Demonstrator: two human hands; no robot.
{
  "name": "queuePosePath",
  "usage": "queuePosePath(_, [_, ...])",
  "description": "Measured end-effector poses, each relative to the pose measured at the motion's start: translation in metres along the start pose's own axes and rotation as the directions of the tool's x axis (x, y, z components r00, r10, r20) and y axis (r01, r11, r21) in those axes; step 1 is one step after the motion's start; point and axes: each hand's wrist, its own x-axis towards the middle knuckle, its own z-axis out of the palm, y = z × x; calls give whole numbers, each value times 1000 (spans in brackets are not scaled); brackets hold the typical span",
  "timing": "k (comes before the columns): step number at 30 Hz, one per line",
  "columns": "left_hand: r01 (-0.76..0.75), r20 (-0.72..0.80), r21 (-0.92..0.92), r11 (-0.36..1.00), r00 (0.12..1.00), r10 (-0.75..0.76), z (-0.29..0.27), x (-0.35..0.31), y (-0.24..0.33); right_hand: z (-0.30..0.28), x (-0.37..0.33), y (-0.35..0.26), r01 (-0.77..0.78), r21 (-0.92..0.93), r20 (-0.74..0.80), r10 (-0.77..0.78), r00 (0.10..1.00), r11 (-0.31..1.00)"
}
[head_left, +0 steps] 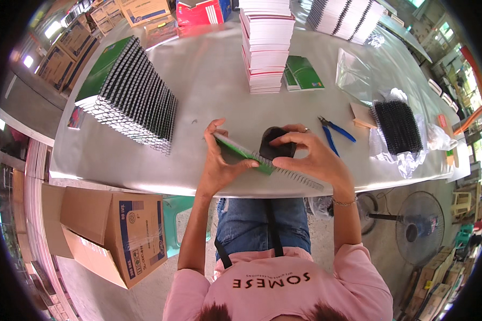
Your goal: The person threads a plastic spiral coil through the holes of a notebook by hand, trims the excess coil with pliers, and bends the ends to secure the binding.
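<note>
My left hand (pixel 217 168) grips a green-covered notebook (pixel 232 145), tilted on edge near the table's front, with the thumb pressed on the cover. A thin spiral binding coil (pixel 300 179) runs along the notebook's edge, and its loose length sticks out to the right under my right hand (pixel 318 160). The fingers of that hand are wrapped round a black, rounded object (pixel 273 142), held against the coil at the notebook's end; its exact kind is unclear. Right of it lie cutting pliers (pixel 341 131) with blue handles.
Coil-bound green notebooks (pixel 131 96) form a tall stack at left. Farther back stand a pile of unbound books (pixel 265 53), green notebooks (pixel 304 74) and white coil-bound books (pixel 345 18). Black coils (pixel 396 125) lie on plastic at right. An open carton (pixel 115 230) and a fan (pixel 412 230) are below.
</note>
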Motion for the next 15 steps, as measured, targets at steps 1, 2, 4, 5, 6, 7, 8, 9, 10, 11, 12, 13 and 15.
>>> queuePosePath(1, [-1, 10, 1, 1000, 1000, 0, -1, 1, 0, -5, 1, -6, -83, 53, 101, 78, 992, 995])
queuePosePath(2, [-1, 21, 3, 1000, 1000, 1, -1, 1, 0, -6, -1, -6, -65, 133, 123, 49, 991, 989])
queuePosePath(4, [45, 41, -26, 999, 998, -44, -1, -4, 1, -1, -11, -2, -57, 302, 174, 4, 985, 952])
queuePosePath(5, [79, 50, -56, 995, 996, -76, -1, -6, 3, 1, -14, -2, -56, 324, 201, -11, 980, 944])
queuePosePath(6, [106, 59, -87, 991, 993, -101, -1, -4, 5, 1, -15, -6, -49, 344, 224, -31, 974, 938])
queuePosePath(7, [98, 56, -81, 992, 994, -94, -1, -3, 4, 1, -16, -8, -44, 363, 246, -51, 968, 931])
queuePosePath(8, [90, 53, -76, 993, 995, -87, -1, -1, 2, 3, -11, 1, -7, 178, 156, -21, 988, 984])
queuePosePath(9, [78, 51, -68, 995, 996, -74, -2, 1, 2, 8, 0, 6, 15, -16, 56, -14, 998, 1000])
queuePosePath(10, [78, 57, -52, 996, 996, -75, -3, 1, 2, 11, 6, 8, 17, -210, -44, -27, 999, 978])
queuePosePath(11, [79, 63, -35, 996, 995, -77, -3, -1, 2, 7, -2, 5, -172, -19, -4, 172, 985, 985])
queuePosePath(12, [90, 60, -21, 996, 994, -88, -3, -5, 2, 6, -9, 2, -131, 56, 36, 129, 991, 990])
queuePosePath(13, [79, 57, -47, 996, 995, -77, -3, -4, 1, 3, -15, 1, -92, 132, 72, 83, 994, 987])
queuePosePath(15, [49, 67, -98, 994, 997, -42, -1, 3, -1, 3, -15, 5, -57, 169, 67, 46, 997, 984])
